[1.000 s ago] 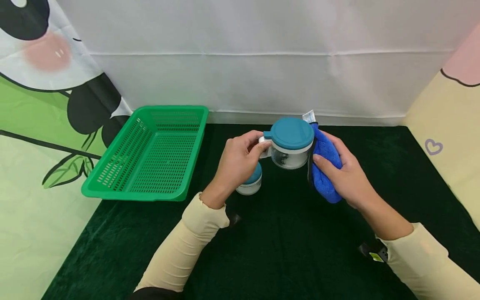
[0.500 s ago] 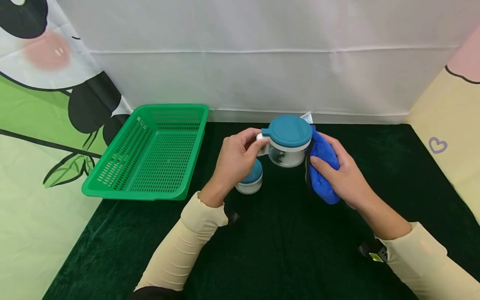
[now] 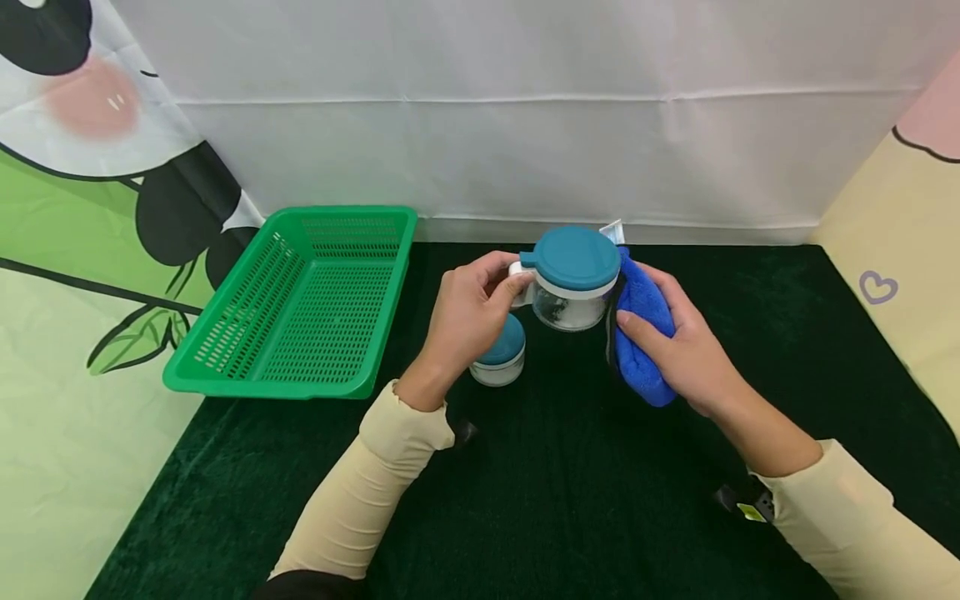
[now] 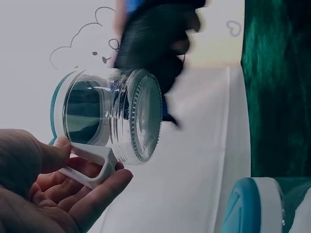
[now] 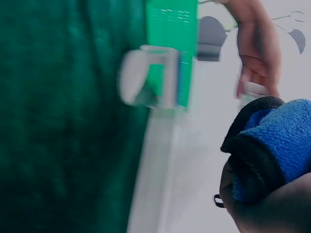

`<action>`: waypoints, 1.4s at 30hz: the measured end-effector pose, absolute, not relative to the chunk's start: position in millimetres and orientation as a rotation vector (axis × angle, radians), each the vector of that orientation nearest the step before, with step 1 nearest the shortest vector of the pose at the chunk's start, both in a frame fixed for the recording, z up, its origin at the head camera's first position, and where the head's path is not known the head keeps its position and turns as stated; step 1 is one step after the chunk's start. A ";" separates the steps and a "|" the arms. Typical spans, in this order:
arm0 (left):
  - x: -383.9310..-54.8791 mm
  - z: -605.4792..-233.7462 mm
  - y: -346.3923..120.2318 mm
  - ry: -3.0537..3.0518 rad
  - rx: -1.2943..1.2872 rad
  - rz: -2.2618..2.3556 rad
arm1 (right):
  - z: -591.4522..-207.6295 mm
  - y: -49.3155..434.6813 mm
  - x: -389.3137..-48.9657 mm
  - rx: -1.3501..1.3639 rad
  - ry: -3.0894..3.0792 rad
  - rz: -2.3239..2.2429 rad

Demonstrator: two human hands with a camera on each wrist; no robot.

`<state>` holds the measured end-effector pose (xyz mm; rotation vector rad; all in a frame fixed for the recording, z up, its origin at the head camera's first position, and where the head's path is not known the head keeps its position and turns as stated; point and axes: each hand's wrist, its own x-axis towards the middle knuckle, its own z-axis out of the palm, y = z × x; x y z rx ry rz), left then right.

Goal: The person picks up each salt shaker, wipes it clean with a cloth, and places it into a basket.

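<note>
In the head view, my left hand (image 3: 467, 321) pinches the white handle (image 4: 90, 162) of a clear glass seasoning jar (image 3: 572, 307) with a blue-green lid (image 3: 577, 258). The jar is held up off the cloth-covered table; its ribbed base shows in the left wrist view. On the jar's right side, my right hand (image 3: 688, 354) grips a folded blue towel (image 3: 647, 337) with black edging and a white tag (image 3: 612, 231). The towel's edge is against or very close to the glass. A second jar (image 3: 498, 367), with the same lid, stands below my left hand, which partly covers it.
A green plastic basket (image 3: 367, 367) stands on the left of the dark green tablecloth (image 3: 570, 500). Behind rises a white fabric backdrop (image 3: 525, 167), with printed panels on both sides.
The held jar and both hands have shifted slightly left, the towel staying beside the glass. More of the second jar's lid shows now. Both grips are kept.
</note>
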<state>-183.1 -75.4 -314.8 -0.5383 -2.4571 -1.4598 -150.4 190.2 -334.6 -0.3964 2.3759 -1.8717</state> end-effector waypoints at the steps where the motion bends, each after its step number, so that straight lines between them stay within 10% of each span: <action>1: -183.5 -315.8 -75.4 -2.459 -0.540 -1.465 | -330.2 190.2 -150.1 -0.416 2.393 -1.899; 42: -188.9 -307.1 -72.1 -2.324 -0.448 -1.569 | -369.0 163.4 -123.0 -0.558 2.761 -1.756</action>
